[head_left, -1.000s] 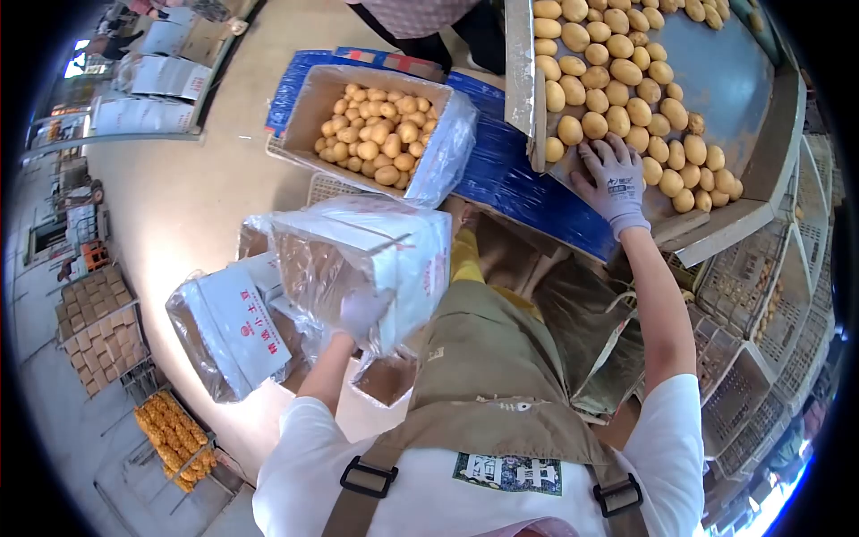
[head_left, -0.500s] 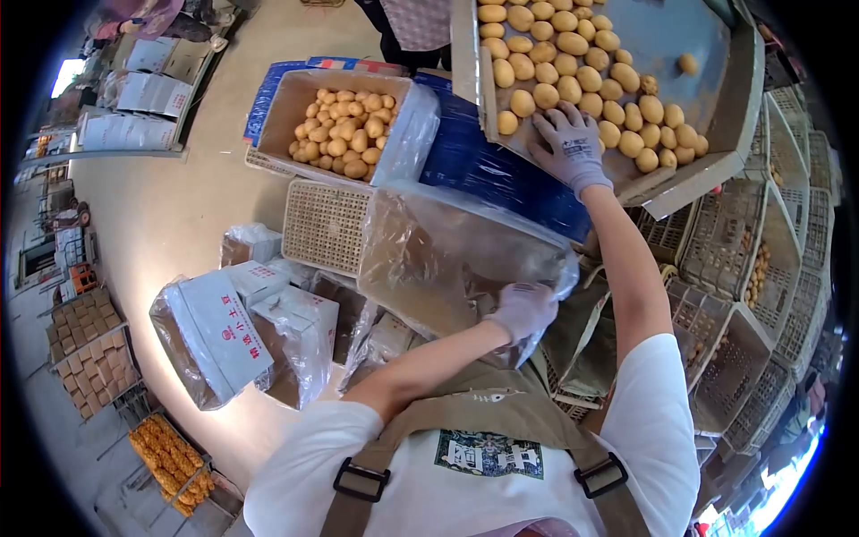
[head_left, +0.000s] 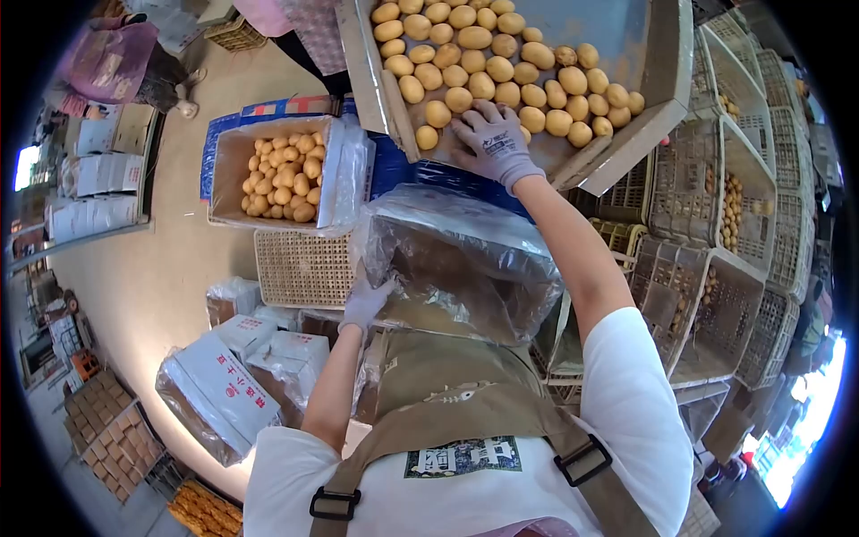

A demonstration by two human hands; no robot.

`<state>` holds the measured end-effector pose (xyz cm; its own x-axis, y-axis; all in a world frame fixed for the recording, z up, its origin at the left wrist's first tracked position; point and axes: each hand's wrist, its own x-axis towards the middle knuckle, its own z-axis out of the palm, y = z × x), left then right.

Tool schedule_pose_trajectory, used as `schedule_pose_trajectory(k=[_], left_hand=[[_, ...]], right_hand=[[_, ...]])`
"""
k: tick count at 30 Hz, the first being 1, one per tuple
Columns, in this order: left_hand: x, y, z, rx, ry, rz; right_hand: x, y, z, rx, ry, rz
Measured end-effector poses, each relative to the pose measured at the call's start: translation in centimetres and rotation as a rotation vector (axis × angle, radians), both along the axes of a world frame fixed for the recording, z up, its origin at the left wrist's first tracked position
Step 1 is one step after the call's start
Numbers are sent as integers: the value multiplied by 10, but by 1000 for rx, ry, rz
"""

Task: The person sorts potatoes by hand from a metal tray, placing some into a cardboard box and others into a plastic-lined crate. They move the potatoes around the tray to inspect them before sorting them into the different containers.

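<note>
My right hand [head_left: 497, 148], in a grey glove, rests with spread fingers on the lower edge of the potatoes [head_left: 474, 38] in the sorting tray [head_left: 586, 166]. Below the tray lies a box lined with clear plastic [head_left: 456, 255], with no potatoes visible inside. My left hand [head_left: 365, 300], also gloved, is at the left side of this box; its thumb stands apart and the other fingers are partly hidden by the plastic. Whether it grips the liner is unclear. To the upper left, another lined box [head_left: 224, 170] holds a heap of potatoes [head_left: 283, 177].
An upturned beige crate [head_left: 304, 268] lies left of the lined box. White cartons [head_left: 219, 389] in plastic are at the lower left. Stacked crates [head_left: 684, 179] with some potatoes line the right. One person [head_left: 112, 58] is at the upper left, another [head_left: 313, 36] beside the tray.
My left hand has moved from the right part of the lined box to its left side. The view has shifted, and my right hand remains at the potatoes. The person at upper left is more visible.
</note>
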<state>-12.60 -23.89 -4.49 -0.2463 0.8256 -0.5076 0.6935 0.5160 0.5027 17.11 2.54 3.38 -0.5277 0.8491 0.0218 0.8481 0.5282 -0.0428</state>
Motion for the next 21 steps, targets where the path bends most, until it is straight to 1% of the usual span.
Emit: schedule_pose_trajectory(k=[1,3,4,6,8,9,12,14,17,20,21], left_hand=[[-13,3,-13,-104,58,-45],[-26,25,-22,-302,175,-138],[-30,29,-24,-284,197,-203],[-26,56,16,-238,239,-321],[-24,83,64,-257,165,-294],[-25,96,74,-266,133,-276],[-29,129,51,-106,220,-398],[-12,160,41,-187,235,-500],[14,199,45,-67,177,-413],[7,221,44,41,222,-432],[1,222,38,40,207,-431]], right_hand=[[0,0,-1,2,-1,-1],[-1,0,1,-14,-9,-5],[0,0,2,-23,-17,-4],[1,3,0,27,30,15],[3,0,-4,57,54,26],[3,0,-5,61,57,23],[2,2,-6,63,71,26],[2,3,-8,68,77,26],[3,3,-10,99,121,35],[2,5,-8,97,141,42],[1,5,-4,92,139,36]])
